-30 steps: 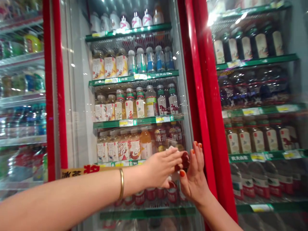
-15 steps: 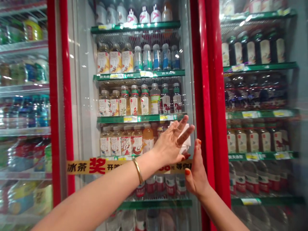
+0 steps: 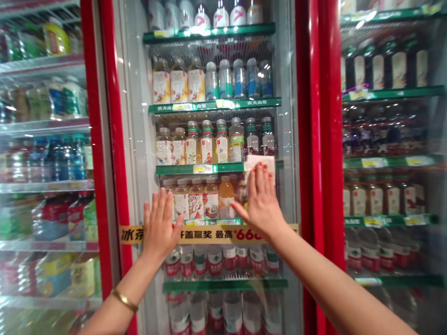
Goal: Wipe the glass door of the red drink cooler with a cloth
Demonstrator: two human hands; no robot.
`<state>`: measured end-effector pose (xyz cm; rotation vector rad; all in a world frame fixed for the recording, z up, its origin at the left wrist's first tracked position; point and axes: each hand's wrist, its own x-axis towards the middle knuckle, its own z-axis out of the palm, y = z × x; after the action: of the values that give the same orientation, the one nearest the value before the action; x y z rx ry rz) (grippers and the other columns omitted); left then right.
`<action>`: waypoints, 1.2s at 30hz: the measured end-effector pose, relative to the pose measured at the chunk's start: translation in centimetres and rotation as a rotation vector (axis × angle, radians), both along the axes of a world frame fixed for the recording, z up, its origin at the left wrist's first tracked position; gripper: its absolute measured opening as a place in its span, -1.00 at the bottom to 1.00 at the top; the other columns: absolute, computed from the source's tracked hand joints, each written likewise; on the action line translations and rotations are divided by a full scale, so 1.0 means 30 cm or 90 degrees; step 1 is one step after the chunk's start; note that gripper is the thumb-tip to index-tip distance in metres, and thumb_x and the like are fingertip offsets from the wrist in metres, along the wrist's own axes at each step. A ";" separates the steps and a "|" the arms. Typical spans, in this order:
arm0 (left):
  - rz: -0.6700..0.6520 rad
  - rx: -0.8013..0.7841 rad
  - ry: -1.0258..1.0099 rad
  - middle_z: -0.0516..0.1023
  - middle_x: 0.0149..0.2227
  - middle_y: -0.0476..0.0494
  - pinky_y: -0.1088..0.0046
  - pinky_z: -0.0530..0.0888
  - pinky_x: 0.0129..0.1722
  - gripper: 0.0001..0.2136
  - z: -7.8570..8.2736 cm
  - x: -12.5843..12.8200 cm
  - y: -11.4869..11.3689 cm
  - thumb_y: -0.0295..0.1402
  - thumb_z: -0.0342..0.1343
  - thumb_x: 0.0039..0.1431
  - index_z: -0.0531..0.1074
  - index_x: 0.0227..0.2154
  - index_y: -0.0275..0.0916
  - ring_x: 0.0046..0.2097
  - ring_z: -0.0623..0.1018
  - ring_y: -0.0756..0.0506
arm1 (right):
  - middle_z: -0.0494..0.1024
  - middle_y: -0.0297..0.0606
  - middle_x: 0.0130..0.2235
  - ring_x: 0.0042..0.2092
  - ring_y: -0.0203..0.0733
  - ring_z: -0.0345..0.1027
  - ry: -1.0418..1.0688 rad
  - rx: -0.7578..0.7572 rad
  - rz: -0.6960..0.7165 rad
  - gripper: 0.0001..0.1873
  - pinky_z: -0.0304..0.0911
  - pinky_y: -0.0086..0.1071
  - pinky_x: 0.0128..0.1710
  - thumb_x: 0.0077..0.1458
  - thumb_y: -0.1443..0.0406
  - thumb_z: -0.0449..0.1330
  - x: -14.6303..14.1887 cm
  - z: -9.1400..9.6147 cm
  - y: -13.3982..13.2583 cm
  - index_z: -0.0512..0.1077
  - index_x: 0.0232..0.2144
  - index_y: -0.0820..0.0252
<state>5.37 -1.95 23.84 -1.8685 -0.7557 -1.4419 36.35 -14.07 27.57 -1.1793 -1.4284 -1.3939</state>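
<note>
My right hand (image 3: 261, 202) lies on the glass door (image 3: 209, 139) of a drinks cooler, its orange-painted fingertips on the lower edge of a white square of cloth or paper (image 3: 259, 168). That sheet sits flat against the glass, level with a green shelf edge (image 3: 199, 168). My left hand (image 3: 159, 228), wearing a gold bangle (image 3: 125, 300), rests flat on the same glass with its fingers spread and holds nothing. Behind the glass, between my hands, stand bottled teas and an orange drink (image 3: 226, 197).
Red door frames (image 3: 312, 139) edge this door on both sides, with more glass cooler doors beyond them. A yellow promotional strip (image 3: 209, 235) crosses the glass below my hands. Lower shelves hold water bottles with red labels (image 3: 213, 260).
The white sheet has moved up the glass. My left hand has left it and moved left onto the door, while my right hand has risen onto the sheet. The view has shifted slightly.
</note>
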 end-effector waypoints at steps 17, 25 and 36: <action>-0.010 0.079 0.043 0.13 0.59 -0.03 0.08 0.11 0.61 -0.24 -0.023 -0.112 0.037 -0.22 0.06 0.42 -0.07 0.59 0.01 0.60 0.15 -0.17 | -0.08 0.24 0.61 0.64 0.28 -0.31 -0.213 -0.083 -0.009 0.24 -0.04 0.17 0.58 0.38 -0.33 -0.07 -0.115 0.159 0.091 -0.47 0.58 0.46; -0.073 0.053 0.019 0.09 0.59 -0.08 -0.02 -0.13 0.64 -0.21 -0.048 -0.120 0.081 0.00 0.12 0.43 -0.07 0.59 0.03 0.63 0.04 -0.24 | -0.47 0.12 0.64 0.65 0.27 -0.56 0.128 -0.047 -0.136 0.09 -0.22 0.35 0.58 0.45 -0.25 -0.21 0.114 0.413 0.026 -0.58 0.57 0.36; -0.049 0.111 0.020 0.13 0.58 -0.11 0.10 -0.12 0.65 -0.27 -0.040 -0.115 0.080 -0.17 0.07 0.45 -0.01 0.58 -0.09 0.63 0.00 -0.12 | -0.31 -0.01 0.65 0.66 0.13 -0.46 -0.100 -0.177 -0.100 0.09 -0.26 0.20 0.62 0.42 -0.31 -0.20 0.044 0.437 0.012 -0.38 0.60 0.30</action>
<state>1.91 0.44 22.65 -1.7996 -0.5300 -1.4728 37.67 -13.72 40.67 -1.4086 -1.7127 -1.4552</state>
